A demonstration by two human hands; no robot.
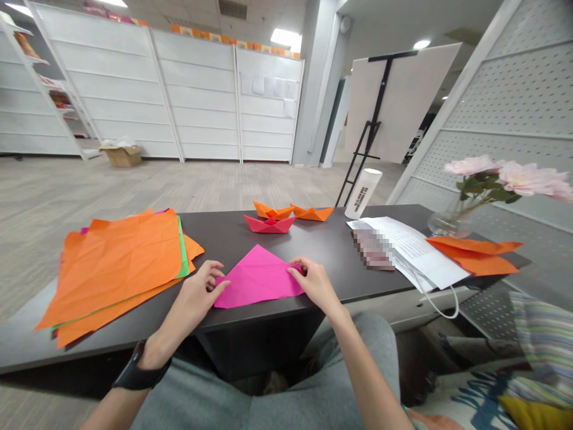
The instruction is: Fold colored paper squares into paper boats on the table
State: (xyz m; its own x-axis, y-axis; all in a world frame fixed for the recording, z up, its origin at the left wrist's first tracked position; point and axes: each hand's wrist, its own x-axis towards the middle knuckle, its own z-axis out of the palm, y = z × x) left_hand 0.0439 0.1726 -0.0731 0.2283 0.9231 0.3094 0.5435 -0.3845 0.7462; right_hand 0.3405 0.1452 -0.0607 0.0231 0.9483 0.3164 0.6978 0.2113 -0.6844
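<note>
A bright pink sheet of paper [259,278], folded into a triangle with its peak pointing away from me, lies at the dark table's near edge. My left hand [203,289], with a black band on the wrist, holds the left corner between thumb and curled fingers. At the opposite corner, my right hand [311,280] pinches the paper between thumb and fingers. Just beyond the peak stands a red paper boat [270,224]. Behind it are two orange paper boats, one on the left [272,211] and one on the right [312,213].
Left of my hands lies a stack of orange paper [120,257] with green edges showing. To the right are a blurred-out flat object [373,251], printed sheets [416,251], a white cable [447,313], folded orange paper [474,257] and a glass flower vase [447,221]. A white cylinder [362,194] stands at the far edge.
</note>
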